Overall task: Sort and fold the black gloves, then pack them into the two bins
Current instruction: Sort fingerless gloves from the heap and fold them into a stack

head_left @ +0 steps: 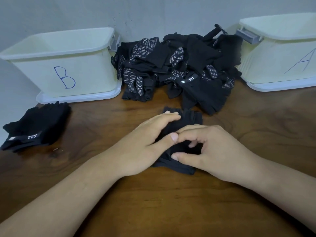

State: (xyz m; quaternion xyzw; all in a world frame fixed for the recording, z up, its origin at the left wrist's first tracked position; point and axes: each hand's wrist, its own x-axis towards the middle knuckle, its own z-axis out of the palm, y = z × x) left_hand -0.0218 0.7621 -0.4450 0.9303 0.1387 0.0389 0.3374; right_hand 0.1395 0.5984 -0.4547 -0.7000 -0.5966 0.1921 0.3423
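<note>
A black fingerless glove (188, 117) lies flat on the wooden table (153, 202) in front of me. My left hand (145, 142) presses on its left side with straight fingers. My right hand (210, 149) pinches the glove's cuff end between thumb and curled fingers. A heap of black gloves (179, 65), several with white grip dots, sits at the back between the two bins. Bin B (68, 65) stands at the back left and bin A (282, 53) at the back right. A folded pair of black gloves (35, 127) lies at the left, in front of bin B.
Each pale bin sits on its own white lid (78, 98), with grey latches on the sides. A grey wall runs behind the bins. The table's left edge passes near the folded pair.
</note>
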